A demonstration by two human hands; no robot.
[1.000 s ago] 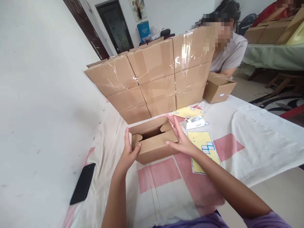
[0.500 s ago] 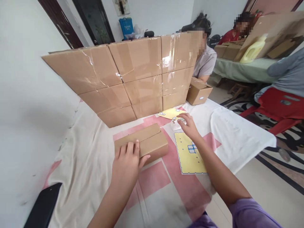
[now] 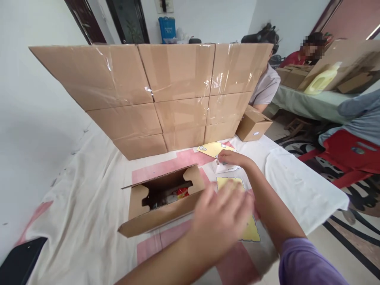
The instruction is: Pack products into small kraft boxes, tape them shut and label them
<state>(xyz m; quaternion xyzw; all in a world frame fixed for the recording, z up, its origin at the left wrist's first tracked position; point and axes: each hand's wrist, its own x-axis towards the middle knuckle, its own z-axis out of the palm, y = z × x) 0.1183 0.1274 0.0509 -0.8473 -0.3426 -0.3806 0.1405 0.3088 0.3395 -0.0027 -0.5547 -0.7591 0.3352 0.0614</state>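
A long cardboard box (image 3: 160,217) stands on the cloth with its top flaps open. Inside it lie a red and yellow packet (image 3: 182,192) and some clear or dark items that I cannot make out. To the right of this box, my left hand (image 3: 222,217) is in the air, blurred, with its fingers stretched out and nothing in them. It partly hides a yellow printed card (image 3: 251,233). Farther back, my right hand (image 3: 233,157) has its fingers closed on the top of a small white box (image 3: 224,168). A second yellow card (image 3: 210,149) lies just behind it.
A tall wall of taped cardboard boxes (image 3: 178,79) spans the table's back. A smaller carton (image 3: 252,124) stands at its right end, near a co-worker (image 3: 267,87). A black phone-like object (image 3: 22,257) lies front left. A red chair (image 3: 353,158) stands beyond the table.
The cardboard box's lid has come open, showing its contents. My left hand has left the box and moved right. My right hand has come down onto the small white box. The view has shifted slightly.
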